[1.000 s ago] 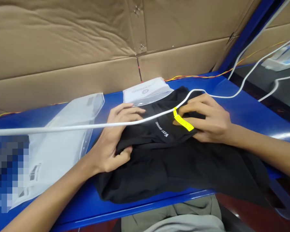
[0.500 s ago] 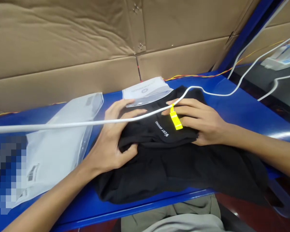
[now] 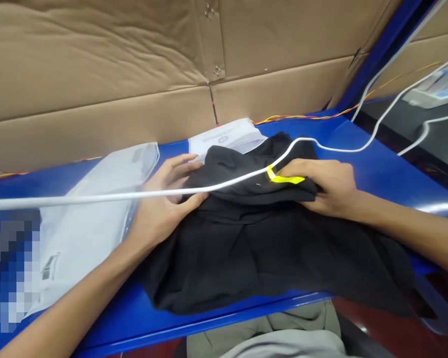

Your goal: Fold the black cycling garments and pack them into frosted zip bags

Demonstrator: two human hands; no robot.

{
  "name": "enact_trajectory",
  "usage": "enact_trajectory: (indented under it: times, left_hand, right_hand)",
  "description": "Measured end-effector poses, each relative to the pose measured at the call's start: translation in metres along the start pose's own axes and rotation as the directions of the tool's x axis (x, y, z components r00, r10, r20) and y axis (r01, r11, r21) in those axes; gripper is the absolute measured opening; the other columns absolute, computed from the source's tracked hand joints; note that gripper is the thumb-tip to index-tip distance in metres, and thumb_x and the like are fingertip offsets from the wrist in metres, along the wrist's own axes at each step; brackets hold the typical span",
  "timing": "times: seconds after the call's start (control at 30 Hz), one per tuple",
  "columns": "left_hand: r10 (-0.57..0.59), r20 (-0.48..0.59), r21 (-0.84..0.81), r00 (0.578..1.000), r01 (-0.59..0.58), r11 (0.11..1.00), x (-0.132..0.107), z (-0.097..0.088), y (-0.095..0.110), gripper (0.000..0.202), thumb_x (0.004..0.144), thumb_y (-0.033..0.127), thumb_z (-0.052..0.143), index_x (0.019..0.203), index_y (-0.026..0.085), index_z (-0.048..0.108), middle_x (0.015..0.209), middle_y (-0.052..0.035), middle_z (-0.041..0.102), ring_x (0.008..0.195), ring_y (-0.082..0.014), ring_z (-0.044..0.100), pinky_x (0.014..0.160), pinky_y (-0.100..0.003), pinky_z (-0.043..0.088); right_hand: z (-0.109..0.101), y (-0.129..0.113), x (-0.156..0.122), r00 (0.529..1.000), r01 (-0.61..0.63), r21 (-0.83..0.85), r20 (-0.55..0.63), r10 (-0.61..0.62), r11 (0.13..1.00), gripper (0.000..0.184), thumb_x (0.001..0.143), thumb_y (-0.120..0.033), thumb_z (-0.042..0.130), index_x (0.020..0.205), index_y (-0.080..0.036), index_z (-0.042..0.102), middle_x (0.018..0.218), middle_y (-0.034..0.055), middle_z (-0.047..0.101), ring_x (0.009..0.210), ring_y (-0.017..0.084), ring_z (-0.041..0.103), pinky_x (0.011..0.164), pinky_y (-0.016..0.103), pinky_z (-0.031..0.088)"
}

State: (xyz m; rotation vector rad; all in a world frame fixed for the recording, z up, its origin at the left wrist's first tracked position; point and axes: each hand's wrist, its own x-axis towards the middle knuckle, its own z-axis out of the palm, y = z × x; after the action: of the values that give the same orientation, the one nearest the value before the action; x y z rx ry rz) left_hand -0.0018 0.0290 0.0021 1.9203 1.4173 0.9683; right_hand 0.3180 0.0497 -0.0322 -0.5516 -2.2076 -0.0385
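Note:
A black garment point(image 3: 269, 248) lies on the blue table point(image 3: 377, 169), its near edge hanging over the front. My left hand point(image 3: 164, 204) grips the left side of its folded upper part, thumb on top and fingers curled under the cloth. My right hand point(image 3: 328, 186) pinches the right side of the same fold, beside a yellow tag point(image 3: 283, 177) on the garment. The fold is lifted and turned over, so the printed lettering is hidden.
A clear plastic bag point(image 3: 93, 219) lies left of the garment, and a smaller one point(image 3: 227, 136) behind it. A white cable point(image 3: 97, 197) crosses in front of my hands. Cardboard sheets point(image 3: 134, 74) wall the back. More white cables and a grey device point(image 3: 433, 89) sit at the right.
Both hands went from lying on the garment to gripping its upper fold and lifting it toward the back. The white lettering has turned out of sight and the yellow tag lies flatter.

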Motion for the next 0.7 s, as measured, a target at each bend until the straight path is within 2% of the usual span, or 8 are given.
enact_trajectory:
  times: [0.07, 0.13, 0.27, 0.33, 0.4, 0.53, 0.6, 0.7]
  left_hand:
    - [-0.044, 0.065, 0.067, 0.997, 0.04, 0.997, 0.0002, -0.0013, 0.0019, 0.082, 0.081, 0.05, 0.084, 0.153, 0.027, 0.052, 0.147, -0.0127, 0.068, 0.14, -0.0371, 0.063, 0.102, -0.047, 0.063]
    - [-0.066, 0.095, 0.158, 0.993, 0.051, 0.986, -0.0003, -0.0024, 0.0048, 0.09, 0.078, 0.057, 0.084, 0.156, 0.026, 0.052, 0.152, -0.012, 0.065, 0.141, -0.0389, 0.061, 0.114, -0.051, 0.056]
    - [-0.027, 0.112, 0.217, 0.993, 0.002, 0.976, -0.0004, -0.0032, 0.0069, 0.069, 0.085, 0.044, 0.075, 0.15, 0.026, 0.061, 0.153, -0.0066, 0.064, 0.143, -0.0365, 0.059, 0.127, -0.052, 0.042]
    - [0.021, 0.102, 0.125, 0.995, -0.034, 0.992, 0.0001, -0.0023, 0.0053, 0.06, 0.087, 0.035, 0.07, 0.146, 0.027, 0.064, 0.149, -0.0049, 0.067, 0.142, -0.0332, 0.061, 0.126, -0.049, 0.044]
    - [0.045, 0.035, 0.018, 0.998, -0.046, 0.999, 0.0004, -0.0005, 0.0029, 0.052, 0.088, 0.031, 0.07, 0.14, 0.026, 0.066, 0.146, -0.0049, 0.069, 0.14, -0.0304, 0.062, 0.123, -0.044, 0.048]
    - [-0.057, -0.131, -0.232, 0.99, 0.026, 0.972, 0.0003, 0.0008, -0.0011, 0.05, 0.082, 0.031, 0.08, 0.13, 0.023, 0.068, 0.14, -0.0067, 0.072, 0.133, -0.0305, 0.067, 0.115, -0.04, 0.055]
    - [-0.127, -0.065, -0.274, 0.99, 0.105, 0.956, 0.0009, -0.0008, 0.0, 0.047, 0.078, 0.035, 0.084, 0.122, 0.021, 0.073, 0.134, -0.0076, 0.075, 0.129, -0.0333, 0.069, 0.113, -0.043, 0.055]
    - [-0.161, 0.087, -0.105, 0.983, 0.17, 0.98, 0.0029, -0.0032, 0.0063, 0.042, 0.072, 0.039, 0.089, 0.108, 0.02, 0.078, 0.119, -0.0063, 0.08, 0.116, -0.0342, 0.073, 0.103, -0.043, 0.059]
  right_hand:
    - [0.0004, 0.0008, 0.0011, 1.0, -0.011, 0.006, 0.004, 0.011, 1.0, 0.03, 0.094, -0.011, 0.063, 0.119, -0.027, 0.069, 0.106, 0.0019, 0.083, 0.092, 0.022, 0.081, 0.081, 0.031, 0.067]
    - [0.0011, 0.0022, 0.0022, 0.999, 0.004, 0.059, 0.034, -0.006, 0.998, 0.031, 0.095, -0.011, 0.064, 0.12, -0.028, 0.07, 0.107, 0.003, 0.082, 0.096, 0.023, 0.081, 0.084, 0.034, 0.067]
    - [0.0014, 0.0035, 0.0033, 0.997, 0.003, 0.151, 0.08, -0.015, 0.989, 0.029, 0.096, -0.018, 0.066, 0.123, -0.028, 0.069, 0.116, 0.0063, 0.081, 0.111, 0.028, 0.078, 0.095, 0.043, 0.065]
    - [0.0005, 0.0024, 0.003, 0.993, -0.067, 0.13, 0.105, 0.053, 0.989, 0.023, 0.1, -0.023, 0.065, 0.121, -0.029, 0.068, 0.112, 0.004, 0.082, 0.104, 0.025, 0.08, 0.089, 0.036, 0.065]
    - [-0.0002, 0.0007, 0.0024, 0.986, -0.142, 0.098, 0.105, 0.132, 0.985, 0.017, 0.103, -0.026, 0.062, 0.119, -0.029, 0.068, 0.104, 0.0004, 0.082, 0.089, 0.02, 0.08, 0.078, 0.029, 0.063]
    - [-0.0001, -0.0012, 0.0016, 0.983, -0.182, 0.105, 0.054, 0.178, 0.978, 0.016, 0.106, -0.03, 0.059, 0.119, -0.028, 0.068, 0.106, -0.0011, 0.082, 0.088, 0.018, 0.079, 0.077, 0.026, 0.06]
    - [0.0004, -0.001, 0.0016, 0.982, -0.188, 0.107, 0.052, 0.183, 0.976, 0.017, 0.105, -0.03, 0.058, 0.118, -0.029, 0.069, 0.105, -0.001, 0.082, 0.088, 0.018, 0.079, 0.076, 0.026, 0.06]
    - [0.0008, -0.0003, 0.0017, 0.981, -0.188, 0.124, 0.069, 0.18, 0.974, 0.018, 0.105, -0.032, 0.059, 0.118, -0.03, 0.072, 0.106, -0.0002, 0.082, 0.088, 0.02, 0.08, 0.077, 0.029, 0.061]
